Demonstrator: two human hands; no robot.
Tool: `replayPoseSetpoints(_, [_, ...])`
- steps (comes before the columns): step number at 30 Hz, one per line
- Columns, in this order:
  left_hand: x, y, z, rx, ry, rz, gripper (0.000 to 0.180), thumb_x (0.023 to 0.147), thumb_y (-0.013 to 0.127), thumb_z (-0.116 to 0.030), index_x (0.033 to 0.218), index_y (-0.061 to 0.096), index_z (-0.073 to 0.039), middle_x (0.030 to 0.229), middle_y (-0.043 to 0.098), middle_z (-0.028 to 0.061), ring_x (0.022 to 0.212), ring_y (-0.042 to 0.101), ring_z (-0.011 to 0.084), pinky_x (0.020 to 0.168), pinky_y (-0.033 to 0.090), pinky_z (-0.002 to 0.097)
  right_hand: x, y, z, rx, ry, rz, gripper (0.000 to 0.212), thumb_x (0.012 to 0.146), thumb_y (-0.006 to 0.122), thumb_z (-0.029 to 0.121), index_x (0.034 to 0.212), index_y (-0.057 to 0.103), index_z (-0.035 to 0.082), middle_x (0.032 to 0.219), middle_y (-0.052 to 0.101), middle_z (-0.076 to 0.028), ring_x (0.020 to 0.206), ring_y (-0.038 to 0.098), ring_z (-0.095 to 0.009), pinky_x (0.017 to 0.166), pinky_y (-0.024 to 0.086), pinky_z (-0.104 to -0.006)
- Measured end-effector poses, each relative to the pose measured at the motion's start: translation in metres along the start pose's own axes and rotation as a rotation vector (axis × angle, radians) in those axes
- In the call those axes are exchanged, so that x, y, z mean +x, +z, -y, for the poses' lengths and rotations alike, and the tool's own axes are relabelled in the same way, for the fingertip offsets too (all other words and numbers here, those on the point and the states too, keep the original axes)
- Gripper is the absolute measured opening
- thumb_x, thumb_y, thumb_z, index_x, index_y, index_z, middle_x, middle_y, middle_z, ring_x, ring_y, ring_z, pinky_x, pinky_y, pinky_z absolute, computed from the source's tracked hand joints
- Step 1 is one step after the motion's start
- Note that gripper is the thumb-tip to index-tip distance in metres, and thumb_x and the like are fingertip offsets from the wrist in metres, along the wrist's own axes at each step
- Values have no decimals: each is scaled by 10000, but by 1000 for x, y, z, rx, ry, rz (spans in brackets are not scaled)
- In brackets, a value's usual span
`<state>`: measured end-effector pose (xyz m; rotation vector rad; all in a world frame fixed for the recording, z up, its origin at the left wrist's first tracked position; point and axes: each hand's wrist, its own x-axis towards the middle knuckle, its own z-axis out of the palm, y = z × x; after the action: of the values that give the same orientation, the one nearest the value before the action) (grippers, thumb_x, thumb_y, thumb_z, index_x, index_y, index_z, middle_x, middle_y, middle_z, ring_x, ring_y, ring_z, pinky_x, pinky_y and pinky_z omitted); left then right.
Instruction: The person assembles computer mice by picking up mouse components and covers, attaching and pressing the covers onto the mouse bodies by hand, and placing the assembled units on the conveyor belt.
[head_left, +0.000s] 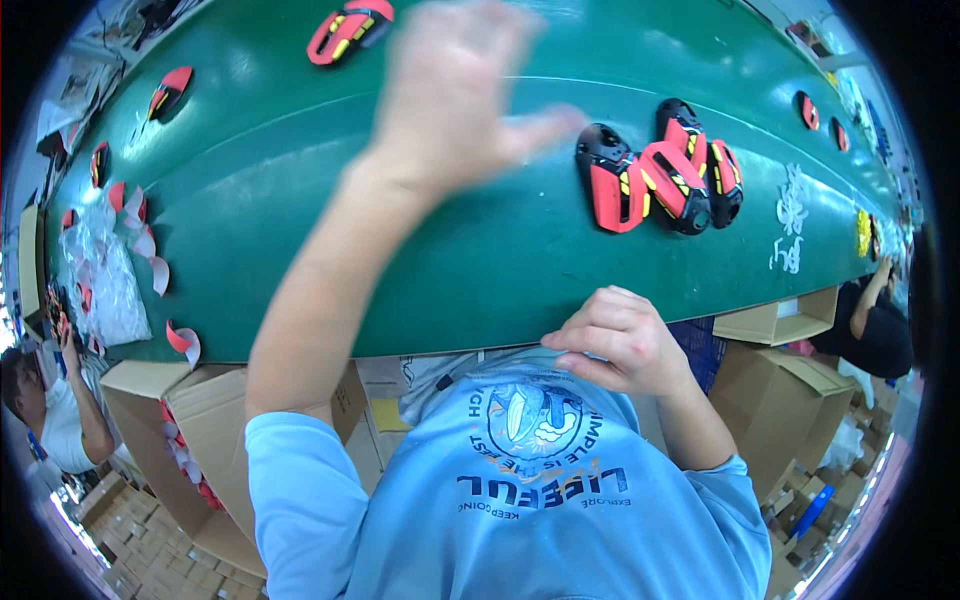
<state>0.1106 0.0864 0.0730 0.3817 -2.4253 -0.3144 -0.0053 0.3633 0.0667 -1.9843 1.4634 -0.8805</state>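
Note:
My left hand (455, 100) is stretched out over the far middle of the green table. Motion blurs its fingers, but the thumb stands well apart and nothing shows in the hand. Close to my body, at the near edge of the table, my right hand (622, 342) is closed with its fingers curled; whatever it may hold is hidden. Right of the left thumb lies a small cluster of red and black curved plastic shells (672, 180) with yellow strips, some overlapping. A similar red shell (350, 32) lies at the far edge, left of my left hand.
More red shells (172, 90) are spaced along the left of the green table (480, 270). A clear plastic bag (105, 270) lies there beside curved pink-white pieces. Cardboard boxes (215, 440) stand below the near edge. Co-workers sit at far left (65, 400) and far right (880, 325).

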Motion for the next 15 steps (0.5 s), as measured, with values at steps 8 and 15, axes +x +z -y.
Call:
replayPoseSetpoints(8, [-29, 91, -95, -13, -138, 240, 854, 691, 891, -610, 1331, 644, -101, 1362, 557, 239, 1185, 554, 411, 1002, 509, 507, -27, -22, -15, 31, 62, -148, 221, 807, 861, 143, 1018, 807, 102, 871, 729, -36, 780, 673, -226, 696, 530, -373])
replayPoseSetpoints(15, [-72, -3, -58, 120, -295, 435, 980, 645, 930, -607, 1379, 615, -39, 1374, 569, 244, 1267, 563, 446, 1092, 462, 527, -83, -79, -63, -399, 252, -614, 168, 838, 821, 90, 1001, 797, 54, 867, 741, -70, 730, 668, -231, 666, 523, -366])
